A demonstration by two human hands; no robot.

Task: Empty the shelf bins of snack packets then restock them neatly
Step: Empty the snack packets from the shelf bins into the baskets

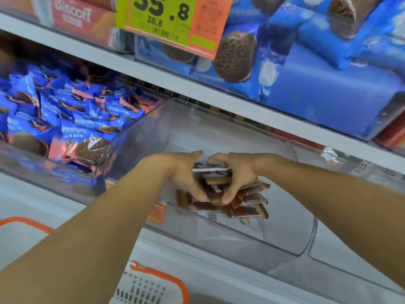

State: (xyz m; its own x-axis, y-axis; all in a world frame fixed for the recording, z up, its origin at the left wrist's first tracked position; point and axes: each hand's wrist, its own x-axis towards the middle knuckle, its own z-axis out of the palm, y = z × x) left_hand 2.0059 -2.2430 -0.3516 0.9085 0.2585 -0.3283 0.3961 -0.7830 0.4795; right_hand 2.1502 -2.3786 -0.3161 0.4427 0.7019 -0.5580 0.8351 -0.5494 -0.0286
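A stack of brown and red snack packets (247, 198) sits at the front of a clear plastic shelf bin (285, 235). My left hand (184, 174) grips the stack's left side, thumb above and fingers curled down the front. From the right, my right hand (234, 174) clasps the same stack, its fingers over the top and thumb at the front. The remaining floor of the bin is bare. The bin to the left (26, 163) is filled with several blue cookie packets (65, 119).
Above, a white shelf (197, 88) carries blue cookie packs (306, 62), red Biscoff packs (72, 16) and a yellow-orange price tag (173, 20). Another clear bin (350, 260) lies at right. White baskets with orange rims (153, 284) stand below.
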